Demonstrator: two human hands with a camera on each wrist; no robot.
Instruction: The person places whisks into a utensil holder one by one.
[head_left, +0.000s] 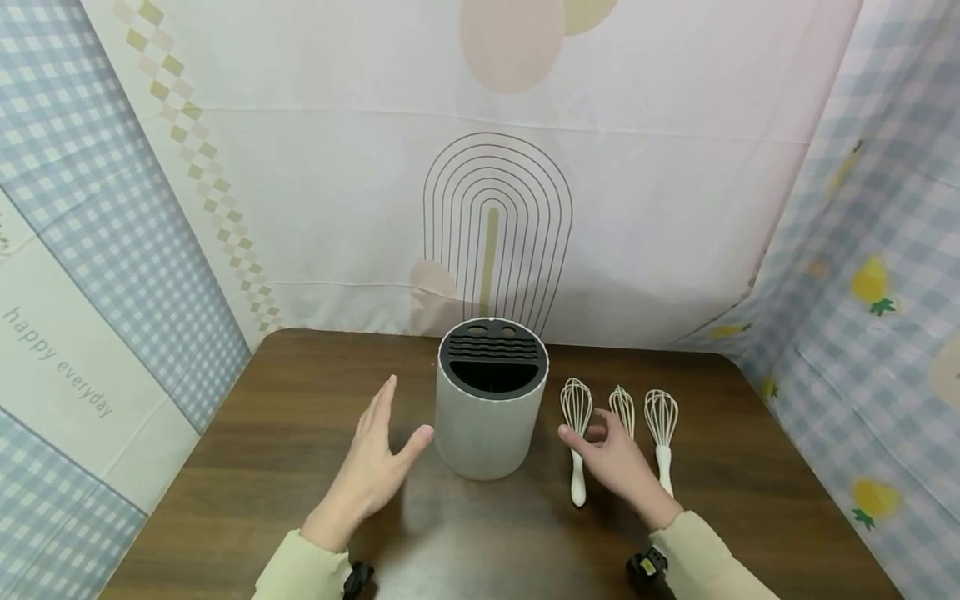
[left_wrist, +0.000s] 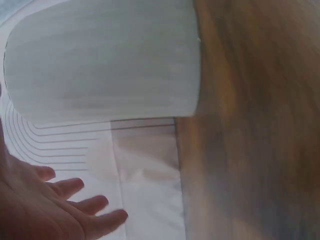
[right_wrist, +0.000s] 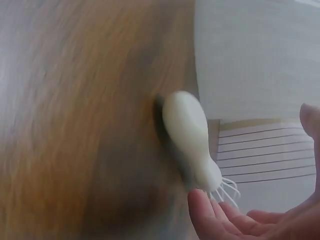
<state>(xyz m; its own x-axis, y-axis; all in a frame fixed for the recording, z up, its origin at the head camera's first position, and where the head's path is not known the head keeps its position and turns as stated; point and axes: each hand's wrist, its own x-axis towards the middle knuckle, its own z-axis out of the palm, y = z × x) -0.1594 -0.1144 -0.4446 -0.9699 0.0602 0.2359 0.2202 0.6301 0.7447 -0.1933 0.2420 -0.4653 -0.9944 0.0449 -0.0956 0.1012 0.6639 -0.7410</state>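
Note:
A light grey cylindrical utensil holder (head_left: 483,442) with a black slotted top (head_left: 492,357) stands upright on the table. To its left, my left hand (head_left: 371,471) is held up with straight fingers and the thumb spread toward the holder. Three white whisks lie to the right: a left whisk (head_left: 577,487), a middle whisk (head_left: 622,404) and a right whisk (head_left: 663,454). My right hand (head_left: 618,458) hovers over them, fingers loosely bent and thumb apart, hiding the middle whisk's handle. In the right wrist view, its fingertips are right by the neck of one whisk (right_wrist: 185,122).
The brown wooden table (head_left: 247,467) ends at a patterned white cloth backdrop (head_left: 337,208) behind the holder. Blue checked cloths hang on the left (head_left: 112,167) and right (head_left: 832,400). Dark devices are strapped at both wrists.

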